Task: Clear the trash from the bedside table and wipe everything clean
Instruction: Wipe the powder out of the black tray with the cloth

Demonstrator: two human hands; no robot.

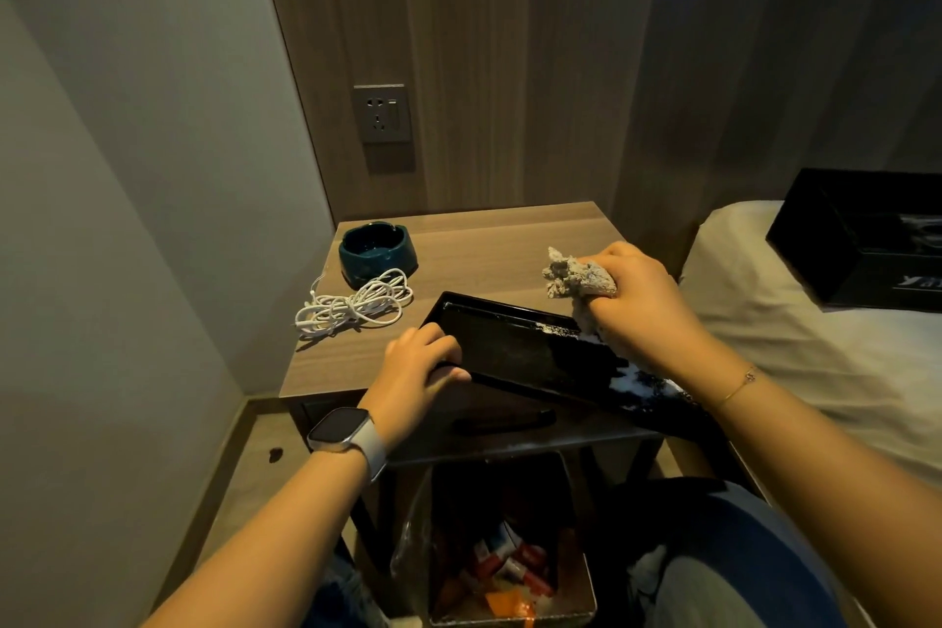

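A black glossy tray (520, 352) hangs over the front edge of the wooden bedside table (484, 245), tilted above a lined trash bin (586, 581) on the floor. My left hand (418, 367) grips the tray's left end. My right hand (642, 301) holds a crumpled grey cloth (576, 278) at the tray's right part, where white specks lie. Wrappers and other litter sit in the bin.
A dark teal ashtray (376, 250) and a coiled white cable (357, 306) sit at the table's left. A wall socket (383, 113) is behind. A bed (815, 347) with a black box (866, 240) lies to the right. My knees are beside the bin.
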